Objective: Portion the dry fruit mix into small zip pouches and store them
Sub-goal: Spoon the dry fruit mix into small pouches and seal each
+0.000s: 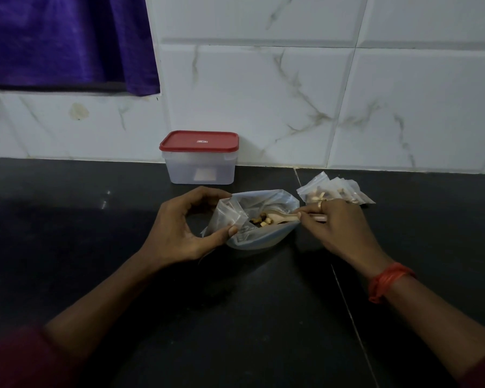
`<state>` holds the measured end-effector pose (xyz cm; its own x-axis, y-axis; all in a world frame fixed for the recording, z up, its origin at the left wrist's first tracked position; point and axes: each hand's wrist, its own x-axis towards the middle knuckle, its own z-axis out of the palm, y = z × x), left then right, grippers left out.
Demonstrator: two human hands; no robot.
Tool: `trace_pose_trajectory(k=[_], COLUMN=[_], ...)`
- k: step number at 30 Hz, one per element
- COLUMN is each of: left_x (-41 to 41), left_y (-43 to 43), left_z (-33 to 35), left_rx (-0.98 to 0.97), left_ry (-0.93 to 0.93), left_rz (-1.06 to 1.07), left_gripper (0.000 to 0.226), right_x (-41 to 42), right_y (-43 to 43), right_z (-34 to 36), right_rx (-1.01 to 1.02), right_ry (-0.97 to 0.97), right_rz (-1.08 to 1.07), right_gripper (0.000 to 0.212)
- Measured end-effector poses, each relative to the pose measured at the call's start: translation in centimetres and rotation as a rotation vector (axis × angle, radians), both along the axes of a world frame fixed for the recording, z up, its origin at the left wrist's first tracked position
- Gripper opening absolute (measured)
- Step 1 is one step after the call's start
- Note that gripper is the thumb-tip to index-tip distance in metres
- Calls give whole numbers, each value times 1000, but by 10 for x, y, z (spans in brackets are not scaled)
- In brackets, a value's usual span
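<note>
left hand pinches a small pouch open at mid-frame, right hand grips the spoon down in the big bag of dry fruit mix. best bet: lift level, tip right over that mouth.

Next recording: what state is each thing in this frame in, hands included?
Left hand: pinches the small zip pouch.
Small zip pouch: held at the big bag's mouth, looks empty.
Big bag: open, lying down.
Dry fruit mix: inside the big bag.
Spoon: bowl in the mix.
Right hand: grips the spoon's handle.
Filled pouches: piled behind the right hand.
Container: red lid on.
</note>
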<state>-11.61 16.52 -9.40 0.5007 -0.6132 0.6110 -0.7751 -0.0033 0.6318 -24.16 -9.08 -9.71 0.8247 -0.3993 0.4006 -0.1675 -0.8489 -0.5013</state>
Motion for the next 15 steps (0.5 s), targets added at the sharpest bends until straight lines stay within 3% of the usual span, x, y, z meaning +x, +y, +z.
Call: trace_pose_trajectory(k=[15], left_x=[3], left_y=[0], left_z=[-3], left_rx=[10], left_ry=[-4], left_rz=[-9], left_gripper=[52], right_x=[0], right_y=[-3], right_z=[8], right_rx=[48], right_ry=[77], right_rz=[108], right_gripper=[16])
